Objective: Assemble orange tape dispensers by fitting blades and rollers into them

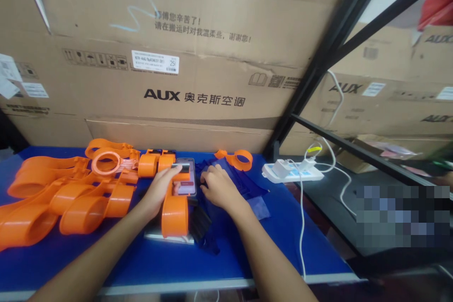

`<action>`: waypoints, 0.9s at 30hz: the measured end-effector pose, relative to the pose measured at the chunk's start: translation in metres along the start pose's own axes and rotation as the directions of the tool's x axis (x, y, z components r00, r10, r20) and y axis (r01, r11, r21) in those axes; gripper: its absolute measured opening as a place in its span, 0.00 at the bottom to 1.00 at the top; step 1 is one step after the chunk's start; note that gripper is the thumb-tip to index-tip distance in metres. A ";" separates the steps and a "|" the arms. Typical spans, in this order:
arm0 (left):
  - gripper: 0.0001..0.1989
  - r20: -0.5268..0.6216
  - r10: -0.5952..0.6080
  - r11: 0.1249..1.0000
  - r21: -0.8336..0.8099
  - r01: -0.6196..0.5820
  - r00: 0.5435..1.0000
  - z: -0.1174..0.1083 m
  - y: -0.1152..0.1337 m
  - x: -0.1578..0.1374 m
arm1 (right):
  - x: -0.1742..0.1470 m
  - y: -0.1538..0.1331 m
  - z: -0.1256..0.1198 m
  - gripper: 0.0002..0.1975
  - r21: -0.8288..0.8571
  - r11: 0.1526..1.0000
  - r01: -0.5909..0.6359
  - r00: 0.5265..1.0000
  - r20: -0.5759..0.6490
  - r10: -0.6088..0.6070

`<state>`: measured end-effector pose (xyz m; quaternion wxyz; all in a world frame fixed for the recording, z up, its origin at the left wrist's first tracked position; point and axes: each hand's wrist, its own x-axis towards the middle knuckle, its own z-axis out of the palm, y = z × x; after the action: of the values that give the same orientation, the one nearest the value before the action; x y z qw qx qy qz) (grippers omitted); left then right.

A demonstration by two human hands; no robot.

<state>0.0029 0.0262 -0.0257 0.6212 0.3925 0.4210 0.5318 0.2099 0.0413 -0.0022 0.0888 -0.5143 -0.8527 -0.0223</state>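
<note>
My left hand (161,188) is closed around an orange plastic tape dispenser (174,216), its wide loop pointing toward me and a black strip at its far end. Just behind it a lit phone (191,177) lies on the table, partly covered by the dispenser. To the right, my right hand (220,186) has its fingers curled down on a heap of thin dark blue pieces (244,183); what the fingertips pinch is hidden. Several black pieces (200,222) lie between my hands. More orange dispensers (85,210) are piled at the left.
A blue tabletop (269,250) carries everything. A single orange dispenser (242,159) lies at the back right. A white power strip (293,172) with plugs and a hanging cable is at the right edge, by a black metal frame (307,86). Cardboard (198,75) walls the back.
</note>
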 end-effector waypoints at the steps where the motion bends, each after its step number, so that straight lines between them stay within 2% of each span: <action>1: 0.20 0.003 -0.001 1.000 0.001 0.001 1.000 -0.001 0.000 0.001 | 0.001 0.000 0.001 0.06 -0.007 1.000 -0.002 1.000 0.004 0.002; 10: 0.22 0.011 -0.009 1.000 -0.010 0.009 1.000 -0.004 0.003 0.004 | 0.003 -0.003 0.004 0.07 -0.013 1.000 0.008 1.000 0.019 -0.008; 18: 0.22 0.014 -0.001 1.000 -0.023 0.002 1.000 -0.003 0.006 0.003 | 0.005 -0.003 0.000 0.07 0.011 1.000 -0.026 0.999 -0.046 0.026; 20: 0.22 0.025 -0.004 1.000 -0.031 0.005 1.000 -0.003 0.005 0.003 | 0.007 -0.003 -0.001 0.05 0.096 0.995 -0.029 0.994 -0.106 0.039; 22: 0.23 0.039 -0.007 1.000 -0.025 0.008 0.999 -0.003 0.004 0.004 | 0.008 -0.005 -0.003 0.04 0.265 0.964 0.000 0.979 -0.198 0.054; 24: 0.25 0.035 -0.002 1.000 -0.017 0.002 0.999 -0.004 0.003 0.005 | 0.008 -0.009 -0.004 0.04 0.456 0.887 0.073 0.956 -0.286 0.068; 27: 0.27 0.018 -0.004 1.000 -0.012 0.004 1.000 -0.003 0.002 0.005 | 0.008 -0.016 -0.004 0.03 0.667 0.724 0.176 0.926 -0.362 0.108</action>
<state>-0.0004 0.0313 -0.0255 0.6285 0.3928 0.4128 0.5294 0.1932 0.0404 0.0041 0.4346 -0.4140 -0.7754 0.1961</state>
